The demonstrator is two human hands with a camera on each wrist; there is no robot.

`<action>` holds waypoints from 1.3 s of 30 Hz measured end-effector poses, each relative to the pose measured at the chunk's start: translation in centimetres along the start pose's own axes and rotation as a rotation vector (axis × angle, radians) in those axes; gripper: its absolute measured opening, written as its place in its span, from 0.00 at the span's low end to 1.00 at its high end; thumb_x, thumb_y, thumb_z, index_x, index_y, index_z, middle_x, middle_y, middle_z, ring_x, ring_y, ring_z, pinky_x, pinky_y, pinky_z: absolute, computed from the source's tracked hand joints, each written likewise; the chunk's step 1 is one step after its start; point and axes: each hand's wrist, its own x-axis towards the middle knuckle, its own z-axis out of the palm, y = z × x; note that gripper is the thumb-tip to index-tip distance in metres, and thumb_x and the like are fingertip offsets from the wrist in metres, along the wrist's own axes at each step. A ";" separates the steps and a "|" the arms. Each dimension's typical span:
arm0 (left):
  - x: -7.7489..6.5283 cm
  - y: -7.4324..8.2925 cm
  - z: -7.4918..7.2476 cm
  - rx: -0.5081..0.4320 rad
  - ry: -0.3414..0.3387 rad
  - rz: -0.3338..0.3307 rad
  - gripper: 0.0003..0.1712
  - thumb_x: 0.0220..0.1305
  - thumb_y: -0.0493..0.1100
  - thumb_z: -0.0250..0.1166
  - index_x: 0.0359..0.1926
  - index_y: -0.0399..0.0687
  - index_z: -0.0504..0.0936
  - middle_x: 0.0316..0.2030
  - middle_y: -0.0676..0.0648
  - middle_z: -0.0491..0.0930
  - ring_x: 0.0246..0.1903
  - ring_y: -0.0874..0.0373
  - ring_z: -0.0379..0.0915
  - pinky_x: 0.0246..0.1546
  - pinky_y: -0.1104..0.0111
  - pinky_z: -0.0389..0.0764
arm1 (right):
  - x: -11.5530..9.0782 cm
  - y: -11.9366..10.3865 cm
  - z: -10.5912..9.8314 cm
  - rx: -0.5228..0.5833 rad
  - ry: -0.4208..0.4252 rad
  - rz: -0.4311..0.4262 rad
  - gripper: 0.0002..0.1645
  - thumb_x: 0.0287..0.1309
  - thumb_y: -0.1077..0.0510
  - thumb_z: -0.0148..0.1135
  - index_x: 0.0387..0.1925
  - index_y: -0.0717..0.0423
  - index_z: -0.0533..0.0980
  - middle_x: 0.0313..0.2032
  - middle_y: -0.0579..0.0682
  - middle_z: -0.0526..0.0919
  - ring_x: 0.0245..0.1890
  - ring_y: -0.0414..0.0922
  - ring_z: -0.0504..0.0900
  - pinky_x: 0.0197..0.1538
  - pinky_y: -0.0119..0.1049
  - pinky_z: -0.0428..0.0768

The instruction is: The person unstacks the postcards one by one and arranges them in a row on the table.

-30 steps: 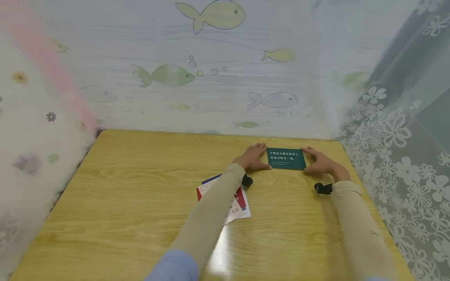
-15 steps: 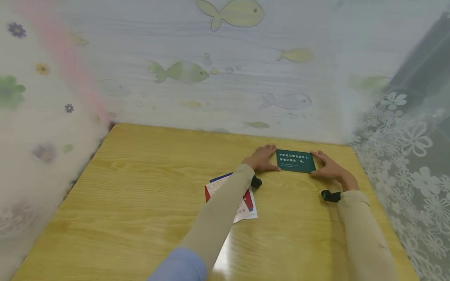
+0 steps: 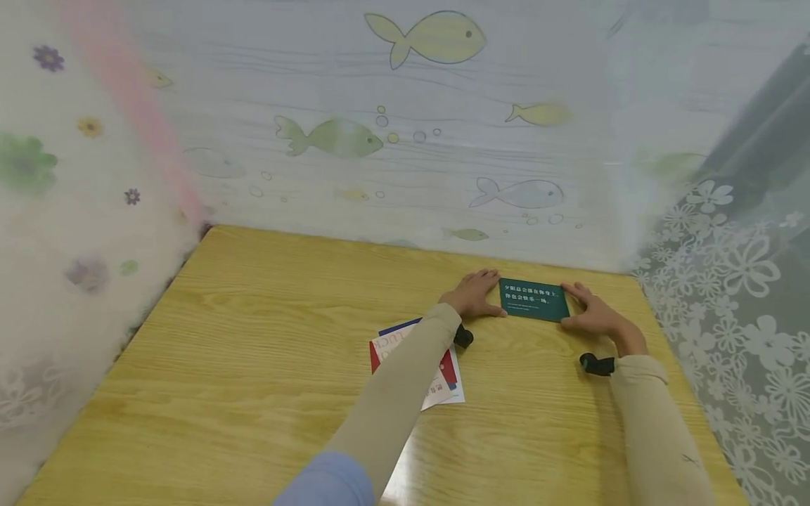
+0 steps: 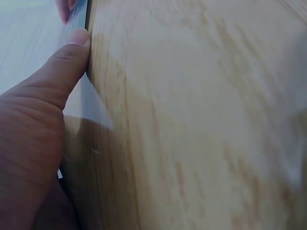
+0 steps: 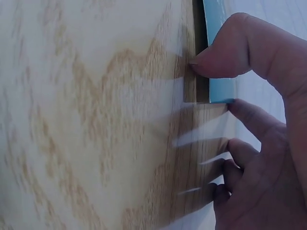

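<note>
At the far left, a pale cloth with printed flowers point(image 3: 88, 169) is hung beside the wooden table point(image 3: 253, 351). Further to the right, a loose pile of cards point(image 3: 387, 346) is laid, with white, red, blue and pink sheets overlapped at different angles, as if no exact order was needed there; a part of it is covered by the left sleeve point(image 3: 408, 393). Next, the left hand point(image 3: 473, 295) is seen with its fingers spread and its thumb stretched, and the left edge of the green card point(image 3: 534, 300) is met near both corners. This card is laid flat, with the printed side up, toward the back right of the table. On its other side, the right hand point(image 3: 597, 316) is placed in the same manner, its index finger and bent thumb set apart at the two right corners, the other fingers loosely bent. Probably the card is framed from both sides so that it is kept straight; how strongly it is pressed cannot be told. No container is seen; all cards are supported directly by the wood.
</note>
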 end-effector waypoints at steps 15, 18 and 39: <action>0.1 -1.1 -0.5 -0.002 -0.022 0.028 0.52 0.70 0.64 0.60 0.81 0.46 0.48 0.81 0.48 0.46 0.81 0.54 0.38 0.80 0.67 0.41 | 0.6 -0.4 1.4 0.032 0.083 0.000 0.60 0.62 0.55 0.66 0.80 0.66 0.38 0.77 0.73 0.29 0.77 0.71 0.27 0.72 0.75 0.39; -0.1 -1.5 -0.9 -0.035 -0.025 0.060 0.50 0.72 0.63 0.58 0.81 0.44 0.48 0.81 0.47 0.46 0.81 0.52 0.38 0.80 0.66 0.42 | 0.7 -1.0 2.0 0.049 0.114 -0.024 0.57 0.65 0.56 0.64 0.79 0.67 0.38 0.77 0.72 0.27 0.76 0.70 0.23 0.72 0.76 0.36; -14.7 -4.0 -4.8 0.072 0.006 0.105 0.38 0.74 0.57 0.59 0.76 0.43 0.64 0.77 0.44 0.61 0.78 0.47 0.50 0.78 0.54 0.55 | -3.4 -13.4 15.2 -0.112 0.101 -0.433 0.45 0.60 0.63 0.69 0.75 0.66 0.61 0.77 0.66 0.56 0.78 0.69 0.44 0.73 0.73 0.52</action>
